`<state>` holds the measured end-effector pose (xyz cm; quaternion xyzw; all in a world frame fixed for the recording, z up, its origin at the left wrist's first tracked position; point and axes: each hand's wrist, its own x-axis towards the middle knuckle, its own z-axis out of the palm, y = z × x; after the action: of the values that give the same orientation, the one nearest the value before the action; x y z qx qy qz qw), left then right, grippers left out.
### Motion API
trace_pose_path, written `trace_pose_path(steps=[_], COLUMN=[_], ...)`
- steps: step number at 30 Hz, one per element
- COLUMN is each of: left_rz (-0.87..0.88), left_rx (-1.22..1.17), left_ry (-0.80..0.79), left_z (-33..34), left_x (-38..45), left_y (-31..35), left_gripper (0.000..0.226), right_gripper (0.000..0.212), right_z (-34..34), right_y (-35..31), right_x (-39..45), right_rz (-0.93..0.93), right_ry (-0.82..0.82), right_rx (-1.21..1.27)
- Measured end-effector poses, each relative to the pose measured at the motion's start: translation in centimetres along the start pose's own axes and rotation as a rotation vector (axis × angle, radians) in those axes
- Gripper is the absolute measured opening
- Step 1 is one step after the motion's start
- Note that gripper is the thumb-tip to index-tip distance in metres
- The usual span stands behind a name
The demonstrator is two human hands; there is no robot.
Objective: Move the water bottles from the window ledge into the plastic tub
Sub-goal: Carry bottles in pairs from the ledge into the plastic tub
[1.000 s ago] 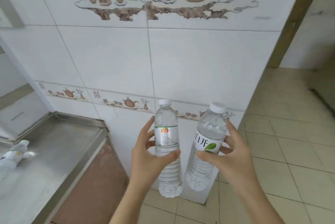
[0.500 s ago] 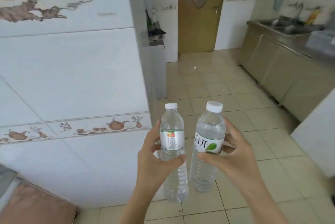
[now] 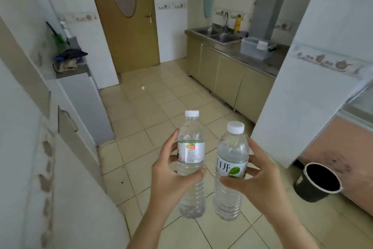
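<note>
My left hand (image 3: pixel 169 176) grips a clear water bottle (image 3: pixel 191 154) with a white cap and a pale label, held upright in front of me. My right hand (image 3: pixel 256 178) grips a second, wider water bottle (image 3: pixel 231 168) with a white label and a green leaf mark. The two bottles stand side by side, close but apart, above the tiled floor. A clear plastic tub (image 3: pixel 254 48) sits far off on the steel counter at the back right, beside the sink (image 3: pixel 219 35).
A white tiled pillar (image 3: pixel 302 79) stands to the right, with a black bucket (image 3: pixel 317 182) on the floor at its foot. Beige cabinets (image 3: pixel 228 79) run under the counter. A wooden door (image 3: pixel 127 16) is at the back. A low white unit (image 3: pixel 84 107) with cloths lines the left wall.
The view has swung right from the tiled wall and steel ledge to the open kitchen floor. Both hands keep the same grip on their bottles.
</note>
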<state>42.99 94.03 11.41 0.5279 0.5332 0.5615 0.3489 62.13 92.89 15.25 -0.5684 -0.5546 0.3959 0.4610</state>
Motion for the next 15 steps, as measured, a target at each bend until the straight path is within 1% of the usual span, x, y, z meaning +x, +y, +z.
trace_pose_path(steps=[3,6,11,15], left_rz=[0.014,0.029,0.047,0.048], left_rx=[-0.013,-0.019,-0.014,0.001], left_ry=[-0.079,-0.130,-0.177,-0.170], left_z=[2.6,5.2,10.0,14.5], left_x=[4.8,8.8,15.5,21.5], left_y=[-0.3,-0.7,-2.5,-4.1], left_gripper=[0.100,0.099,0.099,0.101], right_gripper=[0.090,0.090,0.090,0.090], right_z=[-1.0,-2.2,-4.2,-6.0], right_y=[0.6,1.3,3.0,4.9], right_x=[3.6,7.2,14.8,22.2], right_rz=[0.023,0.032,0.022,0.001], right_ry=[0.094,0.144,0.183,0.163], right_rx=[-0.019,-0.048,-0.077,-0.071])
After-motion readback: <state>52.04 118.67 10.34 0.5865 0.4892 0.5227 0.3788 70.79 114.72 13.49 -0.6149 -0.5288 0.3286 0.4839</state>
